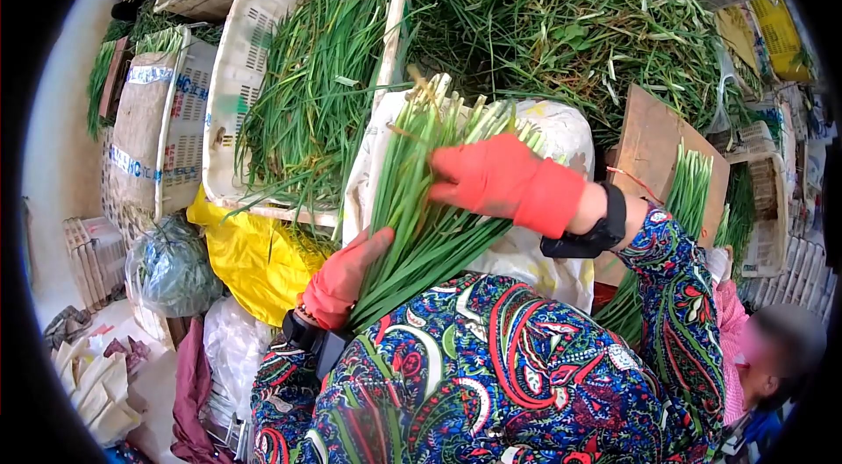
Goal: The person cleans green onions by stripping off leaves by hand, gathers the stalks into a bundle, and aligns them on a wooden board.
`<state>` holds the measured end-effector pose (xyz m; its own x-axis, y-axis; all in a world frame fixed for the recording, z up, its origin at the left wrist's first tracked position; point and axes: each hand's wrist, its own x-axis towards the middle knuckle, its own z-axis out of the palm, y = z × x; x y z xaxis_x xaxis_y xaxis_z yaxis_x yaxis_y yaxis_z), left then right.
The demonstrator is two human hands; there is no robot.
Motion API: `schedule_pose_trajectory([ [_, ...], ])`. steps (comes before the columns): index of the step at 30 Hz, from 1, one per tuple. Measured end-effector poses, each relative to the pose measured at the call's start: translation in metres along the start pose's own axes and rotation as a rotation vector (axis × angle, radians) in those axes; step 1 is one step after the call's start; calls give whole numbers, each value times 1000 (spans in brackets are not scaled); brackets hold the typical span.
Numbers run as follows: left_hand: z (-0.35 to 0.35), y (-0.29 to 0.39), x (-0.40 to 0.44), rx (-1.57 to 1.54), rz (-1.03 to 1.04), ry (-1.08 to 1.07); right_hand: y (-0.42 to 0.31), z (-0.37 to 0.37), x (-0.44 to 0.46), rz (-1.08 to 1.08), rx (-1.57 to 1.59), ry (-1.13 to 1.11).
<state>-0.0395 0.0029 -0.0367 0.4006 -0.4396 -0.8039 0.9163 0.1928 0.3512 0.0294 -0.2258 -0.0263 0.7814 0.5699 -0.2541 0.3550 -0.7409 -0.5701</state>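
A thick bunch of garlic chives (405, 192) lies slanted across my lap, its pale cut ends up and its green leaves toward me. My left hand (346, 278), in a red glove, is closed around the bunch's lower left side with the thumb on top. From the right, my right hand (495, 183), also red-gloved, reaches over the bunch with its fingers curled in on some leaves near the middle. Its fingertips are partly hidden. Under the bunch is a white sack (561, 131). A few brownish leaves show among the green ones.
A white plastic crate (210, 144) of loose chives stands ahead left. Behind the bunch spreads a big heap of chives (570, 17). To the right, a wooden board (645, 131) bears a neat bundle (690, 183). A yellow bag (237, 253) lies left; another person (732, 350) is at lower right.
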Motion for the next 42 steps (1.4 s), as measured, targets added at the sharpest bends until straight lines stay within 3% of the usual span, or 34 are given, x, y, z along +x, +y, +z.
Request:
schedule_pose_trajectory([
  [3,10,7,-11,60,67,-58,3,7,-8,-142,80,120],
  [7,6,1,-6,72,87,-188,13,-9,-16,-235,-174,139],
  [10,7,-6,3,387,292,-265,45,-43,-12,-397,-342,367],
  [12,10,-6,3,332,229,-248,80,-69,-5,-586,-426,584],
  [14,15,-3,0,288,173,-194,100,-100,-3,-397,-489,586],
  [16,20,1,-7,248,128,-98,129,-125,5,-252,-502,733],
  [21,8,-7,-8,128,81,0,205,-198,-19,401,-349,917],
  [23,2,-6,-6,75,66,20,180,-202,-24,453,112,780],
  [24,0,-7,-5,48,52,29,156,-190,-24,473,384,602],
  [25,-3,-7,-4,23,43,39,123,-167,-21,450,441,399],
  [26,0,-6,-3,-27,75,22,67,-134,-18,401,528,352],
  [27,3,-5,-3,-30,85,21,48,-117,-13,467,493,-10],
  [28,5,-4,-4,-31,94,20,18,-101,-12,457,207,-209],
  [29,5,-4,-3,-7,97,18,3,-76,-16,324,62,-173],
  [30,4,-4,-1,19,101,14,-9,-58,-14,349,49,-255],
  [31,4,-4,-1,45,106,11,-2,-16,-12,261,73,-59],
  [34,8,-4,-2,21,126,51,-16,21,1,189,-46,-246],
  [37,-3,-12,4,-55,134,-26,-13,25,-8,-87,201,-276],
  [40,-4,-12,3,-66,106,-66,-28,-33,-15,317,1012,-665],
  [42,3,-6,-3,-15,67,10,-28,-77,-18,278,1061,-484],
])
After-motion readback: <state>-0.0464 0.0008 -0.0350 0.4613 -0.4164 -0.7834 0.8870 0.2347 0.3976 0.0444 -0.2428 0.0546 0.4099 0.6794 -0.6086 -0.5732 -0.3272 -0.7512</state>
